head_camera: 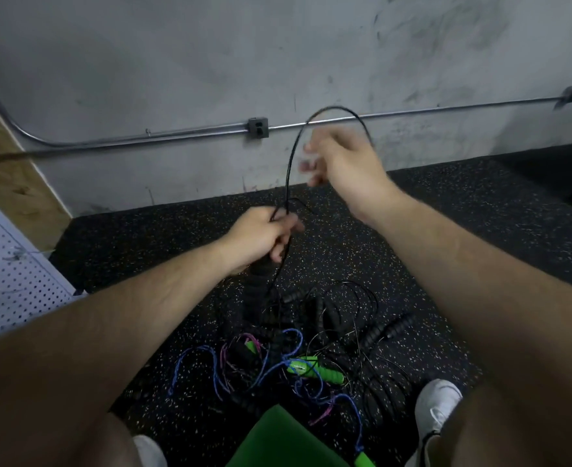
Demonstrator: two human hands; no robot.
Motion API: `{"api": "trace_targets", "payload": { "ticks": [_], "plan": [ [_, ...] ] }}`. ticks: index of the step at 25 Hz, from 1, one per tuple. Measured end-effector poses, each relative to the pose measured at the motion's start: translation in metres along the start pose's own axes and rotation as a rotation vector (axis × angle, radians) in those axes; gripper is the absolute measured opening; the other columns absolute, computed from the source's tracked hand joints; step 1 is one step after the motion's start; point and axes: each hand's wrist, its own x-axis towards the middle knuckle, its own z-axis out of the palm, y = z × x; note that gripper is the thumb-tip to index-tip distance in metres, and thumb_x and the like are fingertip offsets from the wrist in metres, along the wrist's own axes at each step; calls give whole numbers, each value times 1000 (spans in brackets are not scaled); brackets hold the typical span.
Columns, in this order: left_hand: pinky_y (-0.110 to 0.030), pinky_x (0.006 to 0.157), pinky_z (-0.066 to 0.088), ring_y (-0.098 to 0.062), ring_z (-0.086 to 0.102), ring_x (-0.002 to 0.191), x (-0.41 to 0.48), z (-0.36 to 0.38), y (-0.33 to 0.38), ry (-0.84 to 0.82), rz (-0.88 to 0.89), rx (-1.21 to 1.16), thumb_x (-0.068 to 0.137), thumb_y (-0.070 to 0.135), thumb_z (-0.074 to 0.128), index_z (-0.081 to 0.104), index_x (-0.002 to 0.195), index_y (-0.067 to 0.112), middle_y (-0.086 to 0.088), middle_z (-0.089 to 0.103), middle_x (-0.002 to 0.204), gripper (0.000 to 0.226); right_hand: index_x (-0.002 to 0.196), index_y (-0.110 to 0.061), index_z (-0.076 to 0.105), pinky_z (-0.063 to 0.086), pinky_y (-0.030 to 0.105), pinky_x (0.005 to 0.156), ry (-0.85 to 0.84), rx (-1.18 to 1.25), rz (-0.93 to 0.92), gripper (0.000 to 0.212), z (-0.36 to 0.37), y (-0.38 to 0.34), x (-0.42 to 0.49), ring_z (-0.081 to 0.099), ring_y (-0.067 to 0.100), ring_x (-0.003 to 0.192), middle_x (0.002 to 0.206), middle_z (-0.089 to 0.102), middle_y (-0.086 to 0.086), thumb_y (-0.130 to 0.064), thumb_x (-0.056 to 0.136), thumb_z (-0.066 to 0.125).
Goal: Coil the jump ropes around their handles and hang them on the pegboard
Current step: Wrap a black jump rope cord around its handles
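Working on one black jump rope (289, 170), held above the floor, arcing in a tall loop from left fist up and over toward right hand. Judged early in the task: no finished coil visible round these handles, nothing plainly hanging on the visible part of the pegboard (11, 278) at far left. Left to do: wrapping this cord, then the tangled pile (311, 348) of black, green, blue and pink ropes on the speckled floor (446, 264) below. Clenched in left hand (264, 235): black handle (259, 278) jutting beneath the fist, cord emerging at the top. Passing behind right hand (345, 166) and its blurred fingers (313, 150); impossible to tell whether pinched or loose
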Motion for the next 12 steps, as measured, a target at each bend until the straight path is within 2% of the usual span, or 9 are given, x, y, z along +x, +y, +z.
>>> {"api": "trace_targets", "payload": {
  "ticks": [2, 3, 4, 6, 7, 9, 10, 12],
  "plan": [
    [-33, 54, 48, -12, 41, 43, 5, -8, 18, 35, 44, -226, 104, 23, 55, 71, 83, 16, 4, 49, 57, 27, 117, -12, 56, 56, 34, 66, -202, -346, 181, 25, 3, 27, -11, 64, 18, 73, 101, 68, 6, -14, 93, 61],
    [-31, 52, 47, -12, 39, 43, 6, -11, 25, 27, 66, -295, 104, 22, 54, 71, 89, 12, 4, 47, 59, 24, 116, -12, 54, 54, 32, 61, -323, -484, 244, 30, 10, 41, -18, 62, 18, 71, 100, 67, 6, -10, 88, 65],
    [-30, 51, 47, -13, 37, 44, 6, -13, 30, 17, 85, -330, 104, 23, 53, 69, 97, 7, 3, 46, 61, 23, 113, -11, 54, 52, 32, 59, -410, -542, 283, 30, 17, 52, -24, 62, 20, 71, 97, 66, 7, -8, 86, 66],
    [-30, 51, 47, -13, 37, 46, 5, -16, 33, 13, 106, -347, 105, 25, 53, 67, 107, 3, 3, 46, 63, 26, 102, -11, 58, 52, 30, 62, -462, -530, 297, 13, 35, 69, -32, 66, 26, 73, 88, 68, 7, -9, 91, 64],
    [-30, 51, 48, -13, 37, 46, 6, -17, 33, 14, 107, -351, 104, 26, 53, 67, 111, 3, 3, 46, 64, 27, 94, -12, 59, 51, 24, 61, -464, -564, 267, 3, 39, 73, -33, 66, 25, 71, 82, 67, 5, -13, 96, 61],
    [-30, 52, 49, -13, 39, 47, 8, -22, 29, 32, 90, -337, 104, 27, 53, 67, 118, 4, 2, 47, 64, 30, 88, -10, 62, 46, 17, 49, -414, -657, 195, 18, 40, 72, -25, 62, 16, 60, 77, 68, 4, -21, 101, 57],
    [-30, 53, 49, -13, 40, 47, 8, -26, 25, 46, 71, -298, 104, 27, 53, 66, 120, 4, 2, 48, 64, 31, 93, -8, 63, 46, 19, 46, -339, -623, 179, 21, 38, 65, -22, 62, 14, 55, 80, 71, 7, -25, 103, 56],
    [-35, 57, 53, -13, 45, 46, 5, -30, 12, 18, 24, -124, 104, 28, 53, 64, 115, 0, 2, 50, 62, 32, 103, -6, 63, 48, 21, 46, -131, -368, 153, 22, 30, 44, -11, 64, 12, 54, 84, 74, 10, -25, 104, 52]
  ]
}}
